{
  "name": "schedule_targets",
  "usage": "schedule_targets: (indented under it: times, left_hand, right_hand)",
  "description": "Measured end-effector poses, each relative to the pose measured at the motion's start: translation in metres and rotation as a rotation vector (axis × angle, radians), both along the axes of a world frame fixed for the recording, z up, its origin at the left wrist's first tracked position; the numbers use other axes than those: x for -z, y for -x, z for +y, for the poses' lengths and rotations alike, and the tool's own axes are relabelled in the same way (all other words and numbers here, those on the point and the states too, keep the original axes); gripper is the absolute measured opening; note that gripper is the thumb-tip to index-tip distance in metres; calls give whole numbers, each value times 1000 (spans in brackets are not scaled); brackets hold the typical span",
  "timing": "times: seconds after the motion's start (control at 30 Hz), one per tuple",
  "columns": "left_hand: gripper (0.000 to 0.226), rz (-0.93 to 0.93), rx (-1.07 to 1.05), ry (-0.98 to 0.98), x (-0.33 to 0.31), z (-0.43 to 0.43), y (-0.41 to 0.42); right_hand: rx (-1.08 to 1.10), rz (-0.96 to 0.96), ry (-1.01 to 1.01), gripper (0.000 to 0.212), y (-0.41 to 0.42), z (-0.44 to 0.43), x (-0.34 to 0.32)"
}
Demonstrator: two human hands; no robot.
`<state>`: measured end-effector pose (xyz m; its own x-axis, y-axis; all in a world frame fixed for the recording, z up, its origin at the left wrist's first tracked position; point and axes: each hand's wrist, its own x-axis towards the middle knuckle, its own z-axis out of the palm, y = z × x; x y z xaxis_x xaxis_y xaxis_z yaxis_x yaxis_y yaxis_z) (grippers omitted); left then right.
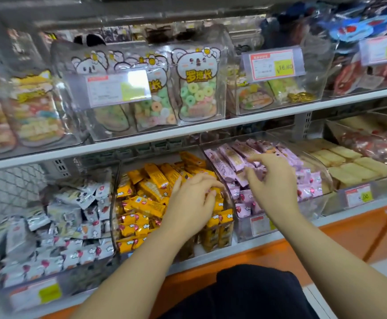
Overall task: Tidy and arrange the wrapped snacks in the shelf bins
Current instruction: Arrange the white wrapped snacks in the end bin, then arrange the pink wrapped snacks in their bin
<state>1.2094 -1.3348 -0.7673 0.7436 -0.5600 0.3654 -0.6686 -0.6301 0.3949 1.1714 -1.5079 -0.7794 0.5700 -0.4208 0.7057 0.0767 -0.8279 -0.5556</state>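
2 hands are working in the clear bins on the lower shelf. Farthest left, the white wrapped snacks are lying in a loose heap with neither hand on them. Next, the left hand is reaching into the yellow wrapped snacks, fingers curling down over packs; whether it is clasping one I cannot tell. The clear divider wall is standing just beside those fingertips, so a hasty pull is likely risking yellow packs flicking over it into the neighbouring bin, or spilling past the low front lip. Right of the wall, the right hand is spreading wide over the pink wrapped snacks, thumb and forefinger touching the top packs, gripping nothing. Its forearm is crossing the bin's front near the price tag, which a dragging wrist could knock loose. Overhead, the upper shelf edge is limiting lift; open room is lying toward the person. Farthest right, pale yellow bars are lying in rows.
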Motion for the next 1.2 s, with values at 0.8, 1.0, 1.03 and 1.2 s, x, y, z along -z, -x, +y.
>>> schedule_targets:
  times: [0.8, 1.0, 1.03, 1.2]
  left_hand:
    - [51, -113, -545, -249, 10, 296, -21]
    - [85, 6, -554, -365, 30, 313, -29]
    - [83, -2, -559, -351, 33, 314, -31]
    - [73, 8, -539, -148, 28, 314, -30]
  right_hand:
    - [-519, 579, 452, 80, -100, 261, -14]
    - [-559, 627, 506, 99, -111, 275, -16]
    - [-589, 626, 492, 95, -111, 277, -17]
    - [-703, 585, 390, 75, -108, 286, -14]
